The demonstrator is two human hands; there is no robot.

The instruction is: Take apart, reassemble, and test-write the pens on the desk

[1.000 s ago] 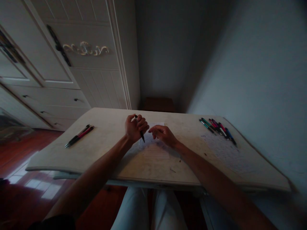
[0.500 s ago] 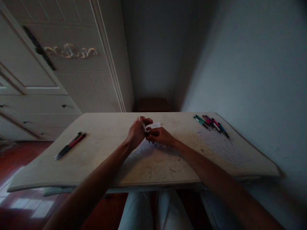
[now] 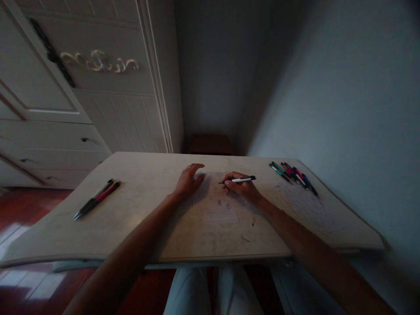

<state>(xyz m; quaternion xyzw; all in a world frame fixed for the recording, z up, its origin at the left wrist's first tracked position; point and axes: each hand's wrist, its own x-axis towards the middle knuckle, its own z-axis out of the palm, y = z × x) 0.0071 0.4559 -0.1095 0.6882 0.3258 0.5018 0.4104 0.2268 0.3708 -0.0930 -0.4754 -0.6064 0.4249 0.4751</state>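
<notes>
A white and black pen (image 3: 243,179) lies in the grip of my right hand (image 3: 241,188), its tip pointing left over a sheet of paper (image 3: 220,213). Handwriting and small marks show on that sheet, which is at the middle of the table. To the left of the sheet, my left hand (image 3: 190,180) holds nothing, thumb and fingers apart. Whether the pen tip touches the paper I cannot tell.
On the table (image 3: 144,240), two pens (image 3: 98,199) lie at the left. Several coloured pens (image 3: 293,175) are grouped at the far right, beside another written sheet (image 3: 308,205). A white cabinet (image 3: 121,118) stands at the left, a pale wall (image 3: 354,109) at the right.
My hands have moved apart. The pen, earlier upright by my left hand with the right hand at its lower end, is now in my right hand in a writing grip; my left hand has let go.
</notes>
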